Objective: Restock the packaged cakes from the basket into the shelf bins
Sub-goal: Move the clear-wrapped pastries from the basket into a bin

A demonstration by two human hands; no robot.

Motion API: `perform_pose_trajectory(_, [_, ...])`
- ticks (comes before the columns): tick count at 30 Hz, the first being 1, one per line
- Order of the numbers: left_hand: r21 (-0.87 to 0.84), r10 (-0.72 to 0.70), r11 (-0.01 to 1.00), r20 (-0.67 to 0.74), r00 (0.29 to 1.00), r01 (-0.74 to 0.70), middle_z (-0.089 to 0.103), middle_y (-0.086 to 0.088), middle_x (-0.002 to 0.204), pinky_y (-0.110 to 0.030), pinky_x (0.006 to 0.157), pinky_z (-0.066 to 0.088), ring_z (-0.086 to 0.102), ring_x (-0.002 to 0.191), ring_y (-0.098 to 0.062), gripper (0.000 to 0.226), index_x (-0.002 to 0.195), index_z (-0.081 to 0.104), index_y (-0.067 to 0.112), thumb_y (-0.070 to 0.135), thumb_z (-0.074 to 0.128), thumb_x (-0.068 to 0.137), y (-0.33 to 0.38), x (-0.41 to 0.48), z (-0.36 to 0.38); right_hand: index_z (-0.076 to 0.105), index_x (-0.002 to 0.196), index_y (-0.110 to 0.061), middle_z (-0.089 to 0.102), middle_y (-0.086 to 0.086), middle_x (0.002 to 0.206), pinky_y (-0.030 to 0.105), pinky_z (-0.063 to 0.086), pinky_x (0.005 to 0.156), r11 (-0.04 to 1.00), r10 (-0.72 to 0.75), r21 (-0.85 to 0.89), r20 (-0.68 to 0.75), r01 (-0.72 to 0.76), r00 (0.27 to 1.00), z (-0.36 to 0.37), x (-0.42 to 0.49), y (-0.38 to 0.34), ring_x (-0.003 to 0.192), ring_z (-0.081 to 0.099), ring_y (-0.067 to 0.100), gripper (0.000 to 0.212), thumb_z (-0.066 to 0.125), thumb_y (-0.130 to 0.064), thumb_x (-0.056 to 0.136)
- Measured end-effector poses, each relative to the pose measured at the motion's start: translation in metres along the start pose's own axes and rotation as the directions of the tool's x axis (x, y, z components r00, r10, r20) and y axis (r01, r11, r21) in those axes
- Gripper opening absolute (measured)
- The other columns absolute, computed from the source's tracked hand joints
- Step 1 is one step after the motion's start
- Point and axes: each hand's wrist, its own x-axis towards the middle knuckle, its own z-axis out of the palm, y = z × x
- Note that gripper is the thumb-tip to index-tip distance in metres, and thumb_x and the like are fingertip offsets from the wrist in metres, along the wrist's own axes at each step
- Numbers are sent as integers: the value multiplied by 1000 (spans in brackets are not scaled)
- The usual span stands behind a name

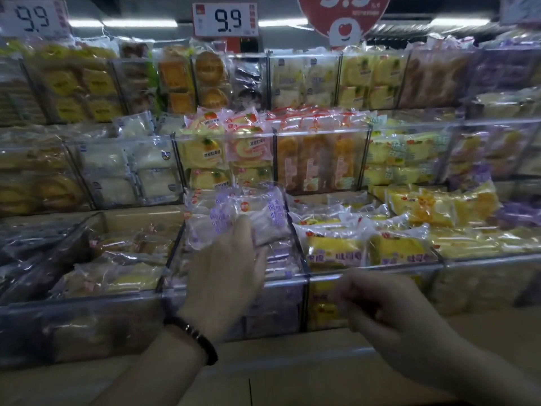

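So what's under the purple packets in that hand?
Under the held packets, more purple cakes lie in the clear bin, seen through its front. The left hand covers the rest.

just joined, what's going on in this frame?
A person is restocking a shop shelf of clear bins. Their left hand, a dark bracelet on its wrist, holds a bunch of purple-printed cake packs over the middle bottom bin, not yet let go. The right hand is at the front edge of the neighbouring bin of yellow cake packs, fingers curled. It is too blurred to tell whether it holds anything. The basket is out of view.
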Motion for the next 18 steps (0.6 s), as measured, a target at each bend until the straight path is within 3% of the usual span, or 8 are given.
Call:
perform_pose_trajectory(1, [-31, 59, 998, 23, 998, -58, 46, 11, 68, -30, 47, 33, 52, 63, -15, 36, 85, 34, 33, 44, 67, 93, 16, -13, -1, 68, 88, -19, 67, 2, 75, 28, 52, 57, 994, 74, 76, 99, -81, 992, 1, -17, 8, 65, 66, 16, 16, 67, -5, 95])
perform_pose_trajectory(3, [-188, 172, 971, 124, 977, -147, 50, 9, 65, -33, 50, 39, 54, 63, -15, 36, 77, 37, 30, 49, 63, 92, 50, -40, 6, 70, 91, -18, 71, 4, 78, 27, 52, 62, 949, 233, 141, 297, -284, 926, 7, -50, 32, 67, 68, 15, 10, 68, -10, 97])
perform_pose_trajectory(6, [-307, 285, 937, 393, 874, -167, 58, 6, 69, -36, 59, 50, 62, 70, -18, 32, 76, 42, 29, 55, 54, 89, 95, -85, 34, 72, 89, -20, 72, -5, 75, 24, 48, 62, 866, 436, 25, 455, -500, 777, 14, -95, 86, 67, 65, 7, 11, 67, -20, 99])
perform_pose_trajectory(8, [-300, 367, 928, 619, 694, -222, 60, 4, 74, -38, 63, 54, 63, 76, -23, 32, 76, 46, 25, 51, 54, 91, 120, -115, 62, 71, 87, -21, 74, -3, 79, 29, 52, 59, 760, 593, -110, 520, -641, 615, 19, -129, 126, 64, 65, 9, 18, 65, -32, 101])
perform_pose_trajectory(10, [-308, 386, 921, 802, 455, -239, 62, 3, 79, -38, 67, 57, 63, 79, -27, 29, 80, 55, 22, 48, 57, 95, 138, -144, 95, 68, 88, -21, 75, 5, 82, 32, 52, 57, 612, 718, -229, 561, -757, 412, 26, -167, 170, 61, 66, 11, 20, 64, -35, 102])
perform_pose_trajectory(13, [-284, 314, 941, 937, 155, -186, 68, -2, 94, -32, 68, 53, 68, 88, -28, 35, 96, 69, 19, 52, 59, 99, 158, -175, 146, 66, 95, -19, 74, 3, 81, 29, 51, 62, 377, 813, -354, 569, -856, 122, 39, -226, 232, 63, 67, 15, 18, 63, -36, 103])
perform_pose_trajectory(15, [-264, 272, 953, 961, 41, -146, 70, -4, 105, -30, 70, 49, 69, 98, -28, 41, 105, 73, 17, 54, 58, 101, 167, -190, 179, 68, 98, -18, 72, 7, 86, 34, 54, 67, 270, 846, -395, 533, -878, 21, 50, -263, 264, 72, 68, 23, 16, 66, -34, 101])
perform_pose_trajectory(18, [-247, 250, 960, 968, 8, -131, 68, -3, 120, -34, 83, 54, 66, 112, -29, 41, 118, 70, 20, 55, 58, 100, 173, -202, 217, 70, 106, -10, 70, 13, 89, 26, 54, 53, 157, 864, -393, 498, -906, -66, 68, -298, 297, 74, 68, 28, 11, 67, -16, 97])
